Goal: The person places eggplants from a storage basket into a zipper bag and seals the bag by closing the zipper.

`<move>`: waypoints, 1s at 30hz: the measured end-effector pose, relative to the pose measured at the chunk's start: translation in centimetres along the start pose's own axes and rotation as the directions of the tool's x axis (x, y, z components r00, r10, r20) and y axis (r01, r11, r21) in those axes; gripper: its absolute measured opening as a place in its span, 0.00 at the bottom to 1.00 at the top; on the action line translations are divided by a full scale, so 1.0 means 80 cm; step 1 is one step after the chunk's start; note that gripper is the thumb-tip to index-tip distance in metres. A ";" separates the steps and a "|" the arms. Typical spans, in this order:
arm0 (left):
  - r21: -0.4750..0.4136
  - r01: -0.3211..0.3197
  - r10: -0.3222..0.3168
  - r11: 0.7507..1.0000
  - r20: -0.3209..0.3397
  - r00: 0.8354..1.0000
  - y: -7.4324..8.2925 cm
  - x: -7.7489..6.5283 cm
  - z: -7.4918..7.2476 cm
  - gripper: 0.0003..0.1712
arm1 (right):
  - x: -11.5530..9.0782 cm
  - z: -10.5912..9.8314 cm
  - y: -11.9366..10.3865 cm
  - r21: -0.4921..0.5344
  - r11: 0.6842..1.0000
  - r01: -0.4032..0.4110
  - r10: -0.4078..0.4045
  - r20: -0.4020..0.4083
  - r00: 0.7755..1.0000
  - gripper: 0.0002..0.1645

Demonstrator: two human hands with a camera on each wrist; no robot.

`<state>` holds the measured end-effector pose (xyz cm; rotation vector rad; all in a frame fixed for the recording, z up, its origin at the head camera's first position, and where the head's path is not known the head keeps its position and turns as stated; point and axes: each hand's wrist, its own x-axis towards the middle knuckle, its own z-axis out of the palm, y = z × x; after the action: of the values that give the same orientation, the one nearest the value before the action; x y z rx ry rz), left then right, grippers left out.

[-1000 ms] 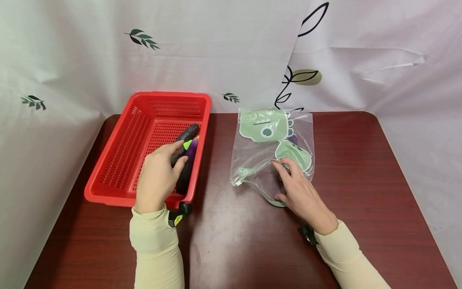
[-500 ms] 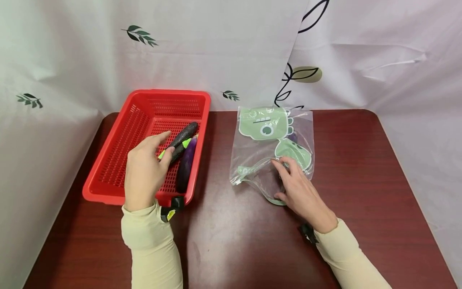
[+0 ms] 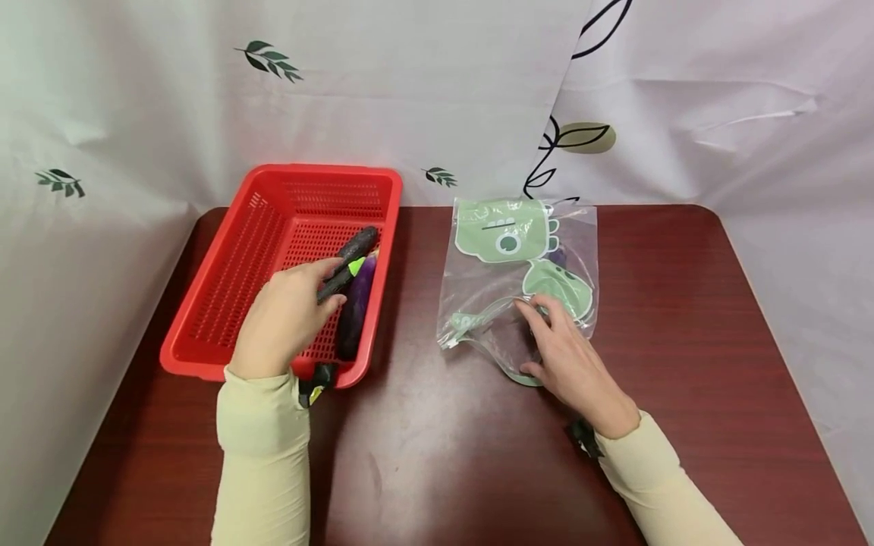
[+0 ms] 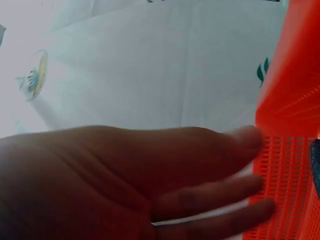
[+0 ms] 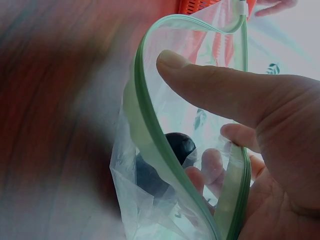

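Observation:
My left hand (image 3: 287, 315) is over the red basket, its thumb and fingertips apart, right at a dark cucumber (image 3: 334, 284) in the head view. A second dark cucumber (image 3: 358, 244) lies behind it, and a purple eggplant (image 3: 353, 318) lies along the basket's right wall. In the left wrist view the left fingers (image 4: 215, 192) are stretched out with nothing between them and the thumb. My right hand (image 5: 285, 140) spreads thumb and fingers at the mouth of a clear zip bag (image 3: 471, 292), keeping it agape. Inside is a dark, glossy, rounded vegetable (image 5: 180, 145).
The red basket (image 3: 394, 220) stands on the left of the dark red wooden table (image 3: 683, 318), the bag to its right. White patterned cloth (image 3: 341, 91) hangs behind the table and at both sides. Green cartoon prints (image 3: 501, 231) cover part of the bag.
My left hand drew left from the vegetables, uncovering the cucumbers and a bright green tip, then came back right over the nearer cucumber. The right hand and bag hold the same place.

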<state>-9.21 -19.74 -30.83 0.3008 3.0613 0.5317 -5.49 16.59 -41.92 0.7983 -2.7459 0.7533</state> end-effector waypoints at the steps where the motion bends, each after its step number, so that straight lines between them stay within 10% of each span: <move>1: 0.017 -0.002 0.001 1.000 0.032 0.999 -0.001 0.003 -0.001 0.31 | 0.000 0.000 0.000 -0.001 1.000 -0.002 0.002 0.001 1.000 0.60; 20: 0.127 -0.047 0.005 0.991 0.311 0.950 -0.025 0.051 0.014 0.23 | -0.001 0.001 0.001 -0.011 1.000 -0.009 0.009 0.010 1.000 0.59; 30: 0.120 -0.022 -0.029 0.993 0.409 0.912 -0.033 0.052 0.020 0.39 | 0.000 0.001 0.000 -0.009 1.000 -0.014 0.014 0.022 1.000 0.59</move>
<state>-13.69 -20.83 -33.16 0.3571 2.6841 0.2399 -5.47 16.54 -41.99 0.7909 -2.7754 0.7382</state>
